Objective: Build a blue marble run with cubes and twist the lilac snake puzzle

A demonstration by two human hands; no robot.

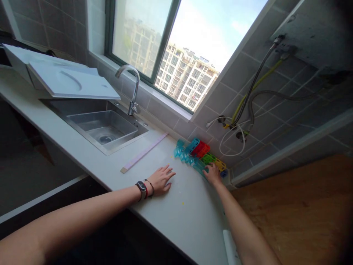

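My left hand [162, 179] lies flat on the white countertop [176, 213], fingers spread, holding nothing; a watch and bracelets are on its wrist. My right hand [212, 173] reaches to a cluster of colourful translucent plastic blocks [200, 152] against the tiled wall. Its fingers rest on the near end of the cluster, by a teal piece and a yellow piece [220, 164]. How far the fingers curl around a piece is unclear. The cluster has light blue, red, orange and green pieces.
A steel sink [104, 129] with a curved tap [134, 88] lies to the left, partly under a white board [71, 81]. A pale ruler strip [143, 153] lies on the counter. Loose cables [242, 121] hang on the wall. A wooden surface [298, 206] is at right.
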